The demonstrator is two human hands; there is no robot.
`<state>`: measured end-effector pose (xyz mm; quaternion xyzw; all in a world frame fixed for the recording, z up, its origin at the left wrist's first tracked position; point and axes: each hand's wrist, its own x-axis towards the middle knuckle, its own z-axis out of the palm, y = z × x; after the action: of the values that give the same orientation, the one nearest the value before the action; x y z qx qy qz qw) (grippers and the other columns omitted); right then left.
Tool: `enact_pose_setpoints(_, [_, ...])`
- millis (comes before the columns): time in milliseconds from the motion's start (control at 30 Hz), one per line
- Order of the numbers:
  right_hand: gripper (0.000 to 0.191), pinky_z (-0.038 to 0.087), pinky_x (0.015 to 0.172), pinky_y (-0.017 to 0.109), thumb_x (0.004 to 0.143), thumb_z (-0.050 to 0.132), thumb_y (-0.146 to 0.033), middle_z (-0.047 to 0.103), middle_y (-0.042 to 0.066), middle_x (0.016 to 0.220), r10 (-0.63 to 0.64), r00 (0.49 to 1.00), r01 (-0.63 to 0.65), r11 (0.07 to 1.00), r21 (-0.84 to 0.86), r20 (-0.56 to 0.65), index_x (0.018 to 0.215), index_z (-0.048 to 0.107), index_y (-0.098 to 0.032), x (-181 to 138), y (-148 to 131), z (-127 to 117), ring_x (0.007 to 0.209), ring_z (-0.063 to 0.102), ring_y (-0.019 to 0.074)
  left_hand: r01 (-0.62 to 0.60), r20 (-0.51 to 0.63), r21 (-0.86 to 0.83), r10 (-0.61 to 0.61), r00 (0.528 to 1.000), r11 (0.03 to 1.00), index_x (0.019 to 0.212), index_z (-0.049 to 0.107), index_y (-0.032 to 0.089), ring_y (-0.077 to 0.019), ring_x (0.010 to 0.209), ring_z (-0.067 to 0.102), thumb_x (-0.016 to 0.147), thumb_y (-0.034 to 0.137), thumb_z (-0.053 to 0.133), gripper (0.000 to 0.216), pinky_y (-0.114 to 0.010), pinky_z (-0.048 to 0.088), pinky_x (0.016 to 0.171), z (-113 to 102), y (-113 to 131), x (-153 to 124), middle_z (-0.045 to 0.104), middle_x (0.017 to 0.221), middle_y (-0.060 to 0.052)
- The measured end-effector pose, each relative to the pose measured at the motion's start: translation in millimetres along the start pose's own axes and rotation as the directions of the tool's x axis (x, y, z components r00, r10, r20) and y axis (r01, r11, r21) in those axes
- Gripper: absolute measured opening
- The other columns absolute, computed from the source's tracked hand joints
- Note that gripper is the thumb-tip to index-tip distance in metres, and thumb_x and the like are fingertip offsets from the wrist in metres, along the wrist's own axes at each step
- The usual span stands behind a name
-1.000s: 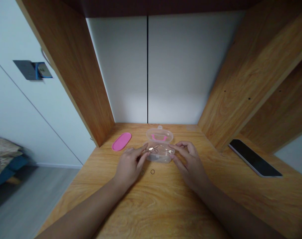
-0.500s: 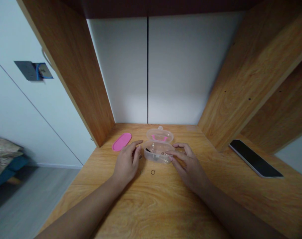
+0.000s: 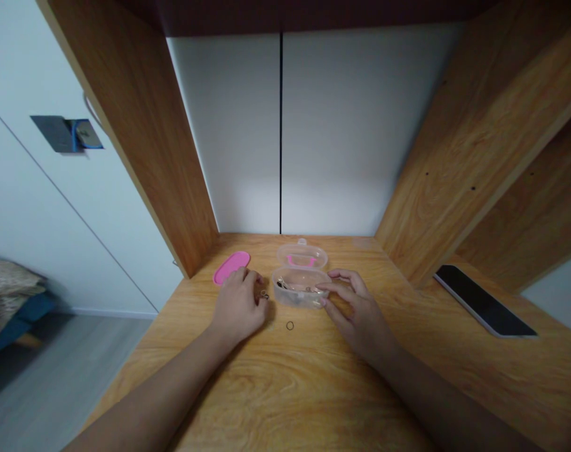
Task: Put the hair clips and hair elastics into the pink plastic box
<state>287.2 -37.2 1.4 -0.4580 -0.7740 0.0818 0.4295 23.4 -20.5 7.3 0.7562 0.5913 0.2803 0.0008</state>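
Observation:
A clear plastic box (image 3: 295, 297) stands on the wooden desk, its hinged lid (image 3: 292, 254) tipped back behind it. Small hair clips and other little items lie inside, too tiny to name fully. My right hand (image 3: 358, 311) grips the box's right end, thumb at the front wall and fingers over the rim. Left of the box, my left hand (image 3: 238, 304) rests low with bent fingers, thumb and forefinger apart. Small dark rings (image 3: 264, 294) lie by those fingertips; no hold on them shows. A thin dark ring (image 3: 290, 326) lies in front of the box.
Behind my left hand is a pink oval tray or lid (image 3: 229, 266). A phone-like dark slab (image 3: 483, 301) lies at the right on the desk (image 3: 285, 389). Wooden side panels (image 3: 144, 138) and a white back wall (image 3: 229, 138) enclose the desk.
My left hand has drawn back from the box's left end, its fingers bending down toward the small rings. A dark clip inside the box has shifted. My right hand stays at the box.

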Motion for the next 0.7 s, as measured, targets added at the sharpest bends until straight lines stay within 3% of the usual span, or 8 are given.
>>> enact_pose_setpoints(267, [0.023,0.055,0.102,0.045,0.093,0.061,-0.024,0.054,0.010,0.127,-0.004,1.000,0.004,1.000,-0.005,-0.012,0.113,0.073,-0.028,-0.4,0.2,0.3,0.119,0.061,0.0272,-0.004,0.114,0.148,-0.013,0.993,0.989,0.084,0.062,0.019,-0.0292,0.089,0.059,0.081,0.024,0.058,0.007,-0.040,0.043,0.080,2.1,7.1,-3.2,0.065,0.089,-0.011])
enact_pose_setpoints(700, [0.022,0.053,0.100,0.047,0.094,0.059,-0.023,0.054,0.010,0.126,-0.027,0.999,0.026,1.000,-0.014,-0.042,0.112,0.073,-0.027,0.5,-1.8,-1.5,0.118,0.060,0.0274,0.008,0.127,0.220,-0.037,0.991,0.975,0.087,0.066,0.016,-0.0308,0.090,0.061,0.090,0.025,0.051,0.018,-0.041,0.041,0.082,-1.3,5.1,-1.2,0.069,0.094,-0.015])
